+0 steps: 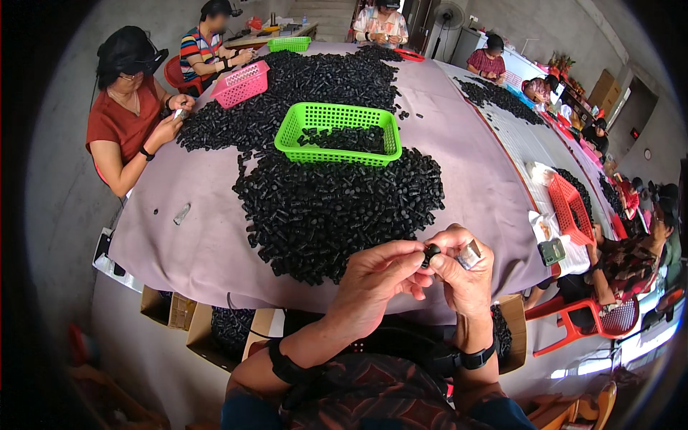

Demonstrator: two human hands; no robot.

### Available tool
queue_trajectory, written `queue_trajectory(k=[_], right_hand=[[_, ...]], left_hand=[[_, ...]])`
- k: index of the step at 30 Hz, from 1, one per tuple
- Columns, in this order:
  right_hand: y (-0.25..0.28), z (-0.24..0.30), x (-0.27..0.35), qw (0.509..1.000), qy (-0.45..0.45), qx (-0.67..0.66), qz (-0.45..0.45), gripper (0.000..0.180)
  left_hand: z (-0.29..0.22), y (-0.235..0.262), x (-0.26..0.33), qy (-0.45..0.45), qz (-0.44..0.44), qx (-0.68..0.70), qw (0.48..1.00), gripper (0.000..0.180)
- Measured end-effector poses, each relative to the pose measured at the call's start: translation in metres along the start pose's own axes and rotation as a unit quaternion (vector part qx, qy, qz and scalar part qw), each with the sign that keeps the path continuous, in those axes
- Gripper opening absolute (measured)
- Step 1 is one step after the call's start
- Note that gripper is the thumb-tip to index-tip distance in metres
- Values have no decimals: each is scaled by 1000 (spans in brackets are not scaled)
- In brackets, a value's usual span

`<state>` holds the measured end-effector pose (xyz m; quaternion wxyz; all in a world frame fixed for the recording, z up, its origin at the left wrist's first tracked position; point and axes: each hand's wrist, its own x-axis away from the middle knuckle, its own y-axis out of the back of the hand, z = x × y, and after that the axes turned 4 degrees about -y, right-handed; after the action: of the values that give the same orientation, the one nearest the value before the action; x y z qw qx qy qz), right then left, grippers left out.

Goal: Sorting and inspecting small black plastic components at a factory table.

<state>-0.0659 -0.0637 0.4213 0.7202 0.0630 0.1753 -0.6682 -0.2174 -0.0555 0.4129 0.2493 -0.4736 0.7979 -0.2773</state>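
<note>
Above the near edge of the cloth-covered table, my two hands meet over a small black cylindrical piece (430, 254). My left hand (373, 279) pinches it from the left between thumb and fingertips. From the other side my right hand (462, 276) is closed, its thumb pressed to the same piece. A short whitish-and-brown wrapped object (469, 254) sits in the right hand's curled fingers; its kind is unclear. Just beyond my hands spreads a heap of similar black pieces (337, 208). A green plastic basket (337, 159) with some pieces inside stands at its far side.
A pink basket (242, 84) and another green basket (289, 44) stand farther off. A small pale tube (182, 213) lies at left on the cloth (494, 208). Cardboard boxes (201, 337) sit below the near edge. Co-workers sit around; a red chair (584, 319) is at right.
</note>
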Motion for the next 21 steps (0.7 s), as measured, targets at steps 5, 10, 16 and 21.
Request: queue_trajectory(k=[5, 10, 16, 21], right_hand=[[2, 0, -1, 998, -11, 31, -44, 13], [2, -3, -1, 996, -43, -3, -80, 19], [-4, 1, -3, 998, -22, -19, -51, 14], [8, 0, -5, 990, -35, 15, -132, 8]], left_hand=[[1, 0, -1, 19, 1, 23, 1000, 20], [3, 1, -2, 48, 6, 57, 997, 21], [4, 5, -5, 55, 17, 67, 996, 22], [8, 6, -9, 66, -23, -39, 997, 22]])
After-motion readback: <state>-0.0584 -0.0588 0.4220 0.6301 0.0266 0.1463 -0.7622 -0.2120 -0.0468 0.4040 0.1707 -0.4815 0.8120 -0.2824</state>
